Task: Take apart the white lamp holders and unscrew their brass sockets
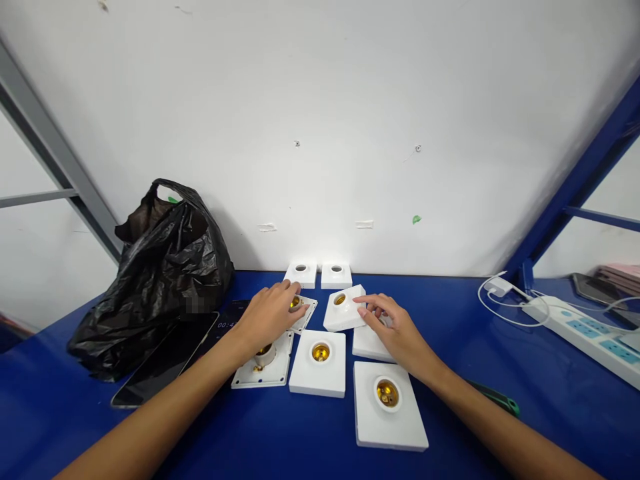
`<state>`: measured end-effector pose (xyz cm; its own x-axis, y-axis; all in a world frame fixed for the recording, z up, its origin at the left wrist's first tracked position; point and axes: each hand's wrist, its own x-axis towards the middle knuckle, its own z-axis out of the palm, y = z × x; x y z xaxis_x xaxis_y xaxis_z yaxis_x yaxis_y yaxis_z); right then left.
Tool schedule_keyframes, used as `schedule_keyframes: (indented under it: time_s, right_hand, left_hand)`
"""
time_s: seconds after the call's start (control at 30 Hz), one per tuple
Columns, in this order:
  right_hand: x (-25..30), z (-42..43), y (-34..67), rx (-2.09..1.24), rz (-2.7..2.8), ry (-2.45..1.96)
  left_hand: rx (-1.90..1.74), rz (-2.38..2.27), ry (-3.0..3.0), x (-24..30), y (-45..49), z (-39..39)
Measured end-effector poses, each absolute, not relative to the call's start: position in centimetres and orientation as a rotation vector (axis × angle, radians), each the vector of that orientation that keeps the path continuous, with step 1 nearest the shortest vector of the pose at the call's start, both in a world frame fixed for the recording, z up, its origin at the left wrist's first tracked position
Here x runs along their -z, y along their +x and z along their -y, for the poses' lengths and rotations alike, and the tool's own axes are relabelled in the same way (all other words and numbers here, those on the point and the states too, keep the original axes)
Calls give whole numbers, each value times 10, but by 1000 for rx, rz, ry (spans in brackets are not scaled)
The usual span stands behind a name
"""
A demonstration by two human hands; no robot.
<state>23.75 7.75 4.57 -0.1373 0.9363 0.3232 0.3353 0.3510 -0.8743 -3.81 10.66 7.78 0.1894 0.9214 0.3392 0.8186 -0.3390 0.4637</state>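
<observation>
My left hand [273, 310] is curled over an open-backed lamp socket base [307, 317], thumb on one side of its brass socket and fingers on the other. My right hand [387, 323] pinches the right edge of a white square lamp holder [334, 315], which sits askew and slightly tilted. Partly beneath that hand lies another white lamp holder [367, 343]. Closer to me are two more, a middle lamp holder [305, 377] and a front right lamp holder [390, 427], brass sockets facing up. Under my left wrist rests another open socket base [275, 373].
Two white square covers [301, 277] with round holes stand by the wall. A black plastic bag [175, 260], a tablet [165, 363] and a phone [227, 323] lie on the left. A green-handled tool [500, 400] and a power strip [575, 327] with white cables are on the right.
</observation>
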Motion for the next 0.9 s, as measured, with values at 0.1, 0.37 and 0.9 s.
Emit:
schedule_keyframes:
  time_s: [0.1, 0.37, 0.9]
  right_hand:
    - [-49, -75, 237, -746, 1716, -1163]
    - [-61, -62, 235, -816, 1717, -1071]
    - [-68, -66, 235, -1379, 1398, -962]
  left_hand:
    - [-775, -1693, 2343, -74, -39, -109]
    - [-1026, -1299, 2579, -86, -7, -75]
    - [-1121, -876, 850, -69, 28, -49]
